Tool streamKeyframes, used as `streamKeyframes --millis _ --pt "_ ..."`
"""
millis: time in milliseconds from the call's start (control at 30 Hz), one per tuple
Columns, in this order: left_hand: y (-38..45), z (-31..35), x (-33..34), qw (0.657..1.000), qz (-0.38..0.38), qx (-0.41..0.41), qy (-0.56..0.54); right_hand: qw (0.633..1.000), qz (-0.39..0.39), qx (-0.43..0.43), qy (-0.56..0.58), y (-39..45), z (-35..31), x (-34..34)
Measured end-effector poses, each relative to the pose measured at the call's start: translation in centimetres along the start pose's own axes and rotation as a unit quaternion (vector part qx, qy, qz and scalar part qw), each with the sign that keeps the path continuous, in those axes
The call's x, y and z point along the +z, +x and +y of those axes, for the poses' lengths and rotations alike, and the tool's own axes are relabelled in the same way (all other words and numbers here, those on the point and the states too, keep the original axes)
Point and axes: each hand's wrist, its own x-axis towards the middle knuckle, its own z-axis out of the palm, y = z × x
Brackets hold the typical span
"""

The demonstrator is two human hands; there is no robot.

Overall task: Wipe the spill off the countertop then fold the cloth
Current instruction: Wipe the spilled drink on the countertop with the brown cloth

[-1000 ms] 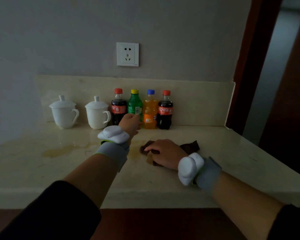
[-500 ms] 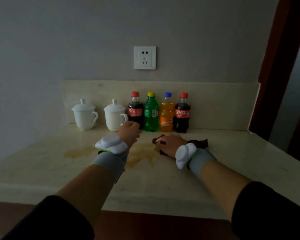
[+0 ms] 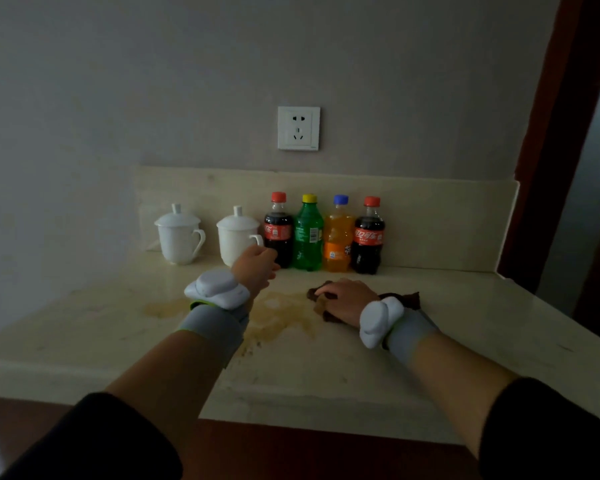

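Cloth (image 3: 409, 300) stays pressed beneath right hand (image 3: 347, 301), fingers (image 3: 329, 289) flat, beside spill (image 3: 281, 317); left hand (image 3: 255, 268) relaxed, empty.

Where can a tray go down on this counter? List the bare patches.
Bare: the countertop right of the cloth, out to its right edge. Crowded: bottles and lidded cups line the back; the spill spreads across the middle.
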Motion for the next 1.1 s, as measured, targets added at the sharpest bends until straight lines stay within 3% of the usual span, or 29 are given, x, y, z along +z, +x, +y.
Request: streamKeyframes --millis 167,433,833,1100 --pt "0.7 -0.3 -0.9 0.999 0.030 0.019 0.028 0.999 0.019 -0.006 -0.025 2.3 0.1 0.5" --pt "-0.2 0.2 0.6 0.999 0.040 0.005 0.013 0.992 0.030 -0.119 0.043 -2.1 0.2 2.4" --pt "-1.5 -1.1 -0.2 0.995 0.098 -0.022 0.004 0.998 -0.009 -0.063 -0.029 3.0 -2.1 0.4" --pt "-0.7 -0.7 -1.4 0.999 0.049 -0.003 -0.006 0.994 0.016 -0.105 -0.006 -0.8 -3.2 1.6"
